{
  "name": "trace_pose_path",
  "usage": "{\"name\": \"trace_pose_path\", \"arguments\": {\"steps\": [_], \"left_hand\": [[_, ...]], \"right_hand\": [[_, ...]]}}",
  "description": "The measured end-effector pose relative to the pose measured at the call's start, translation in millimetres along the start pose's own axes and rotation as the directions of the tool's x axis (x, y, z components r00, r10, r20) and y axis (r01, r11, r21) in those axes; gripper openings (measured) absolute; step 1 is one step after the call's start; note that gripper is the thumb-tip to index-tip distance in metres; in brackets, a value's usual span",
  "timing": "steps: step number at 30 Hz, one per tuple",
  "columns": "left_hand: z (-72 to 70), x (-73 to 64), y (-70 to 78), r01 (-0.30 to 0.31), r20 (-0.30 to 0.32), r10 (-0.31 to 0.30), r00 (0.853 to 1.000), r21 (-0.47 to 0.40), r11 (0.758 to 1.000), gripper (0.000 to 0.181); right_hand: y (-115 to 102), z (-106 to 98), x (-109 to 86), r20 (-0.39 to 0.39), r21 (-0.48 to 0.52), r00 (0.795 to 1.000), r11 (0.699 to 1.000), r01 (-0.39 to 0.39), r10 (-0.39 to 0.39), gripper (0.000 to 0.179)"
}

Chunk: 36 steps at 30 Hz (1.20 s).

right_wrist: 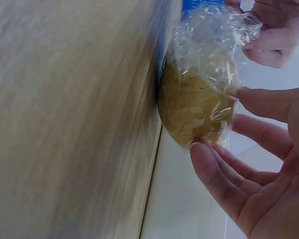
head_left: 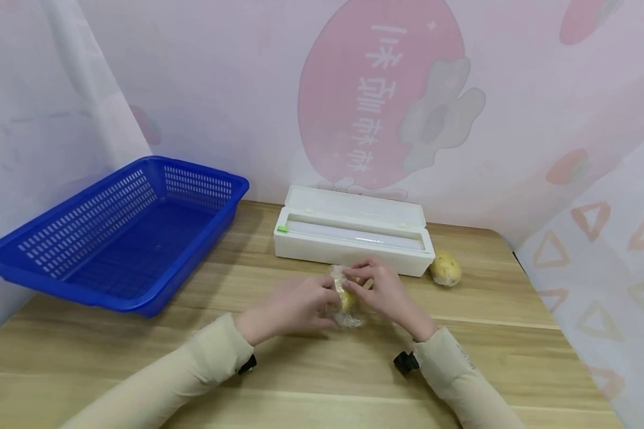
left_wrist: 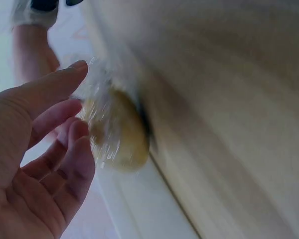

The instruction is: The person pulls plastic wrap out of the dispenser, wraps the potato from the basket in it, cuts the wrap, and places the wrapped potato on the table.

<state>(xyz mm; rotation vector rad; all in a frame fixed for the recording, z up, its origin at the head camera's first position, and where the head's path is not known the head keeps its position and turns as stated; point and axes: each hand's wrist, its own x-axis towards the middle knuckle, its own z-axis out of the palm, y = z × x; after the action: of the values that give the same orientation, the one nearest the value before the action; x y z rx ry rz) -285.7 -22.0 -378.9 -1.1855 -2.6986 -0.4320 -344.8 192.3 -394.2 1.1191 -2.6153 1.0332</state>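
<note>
A yellow potato [right_wrist: 189, 99] loosely covered in crinkled cling film [right_wrist: 209, 30] is between my two hands, low over the table in front of the white box. My right hand [head_left: 381, 292] holds it, thumb and fingertips against its film-covered side in the right wrist view. On the opposite side, my left hand [head_left: 303, 301] has its fingertips at the gathered film. Its thumb [left_wrist: 70, 77] and bent fingers stand apart in the left wrist view. Loose film sticks out from the potato toward the left hand.
Behind the hands stands a long white box [head_left: 349, 253], lid raised, with a film roll [head_left: 349, 234] inside and a green piece [head_left: 282, 229] at its left end. Another potato [head_left: 445, 268] lies by its right end. A blue basket [head_left: 139, 250] occupies the left side of the wooden table.
</note>
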Motion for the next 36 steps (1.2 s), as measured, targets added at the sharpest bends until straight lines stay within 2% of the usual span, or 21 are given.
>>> {"name": "trace_pose_path", "arguments": {"steps": [5, 10, 12, 16, 20, 24, 28, 30, 32, 36], "left_hand": [[8.3, 3.9, 4.7, 0.003, 0.029, -0.006, 1.0, 0.082, 0.997, 0.026], [12.4, 5.4, 4.3, -0.021, -0.024, 0.024, 0.999, 0.105, 0.994, 0.009], [12.8, 4.5, 3.7, -0.033, -0.044, 0.037, 0.998, 0.09, 0.995, 0.006], [12.7, 1.5, 2.4, -0.037, -0.091, 0.037, 0.995, 0.007, 0.999, 0.008], [13.4, 0.6, -0.2, -0.001, -0.131, -0.02, 0.991, -0.159, 0.987, 0.005], [14.9, 2.1, -4.8, 0.069, -0.161, -0.131, 0.978, -0.34, 0.938, 0.006], [15.7, 3.5, -11.1, 0.137, -0.183, -0.245, 0.952, -0.462, 0.876, 0.01], [14.5, 3.8, -12.8, 0.161, -0.182, -0.282, 0.942, -0.493, 0.855, 0.012], [13.1, 4.2, -13.6, 0.177, -0.179, -0.3, 0.937, -0.498, 0.849, 0.011], [11.0, 5.2, -12.6, 0.175, -0.186, -0.292, 0.938, -0.475, 0.862, 0.009]], "right_hand": [[0.8, -0.4, 2.0, 0.006, 0.009, 1.0, 1.0, -0.013, 0.013, 0.027], [0.8, 0.8, 2.9, 0.025, 0.01, 1.0, 1.0, -0.015, 0.015, 0.031], [0.8, 1.0, 3.0, 0.026, 0.012, 1.0, 1.0, -0.013, 0.013, 0.03], [2.2, 1.0, 3.0, -0.002, 0.01, 1.0, 1.0, 0.019, -0.019, 0.025], [5.2, -0.3, 2.6, -0.018, 0.031, 0.997, 0.996, 0.082, -0.081, 0.017], [7.0, -4.8, 2.4, 0.019, 0.033, 0.992, 0.992, 0.123, -0.123, 0.021], [9.9, -10.2, 1.5, 0.137, -0.008, 0.981, 0.99, 0.139, -0.137, 0.046], [10.3, -12.4, 0.5, 0.197, -0.019, 0.971, 0.99, 0.143, -0.137, 0.053], [8.9, -14.2, -0.4, 0.233, -0.02, 0.965, 0.992, 0.126, -0.118, 0.057], [6.4, -15.1, -1.4, 0.218, -0.011, 0.972, 0.995, 0.097, -0.092, 0.062]]}}
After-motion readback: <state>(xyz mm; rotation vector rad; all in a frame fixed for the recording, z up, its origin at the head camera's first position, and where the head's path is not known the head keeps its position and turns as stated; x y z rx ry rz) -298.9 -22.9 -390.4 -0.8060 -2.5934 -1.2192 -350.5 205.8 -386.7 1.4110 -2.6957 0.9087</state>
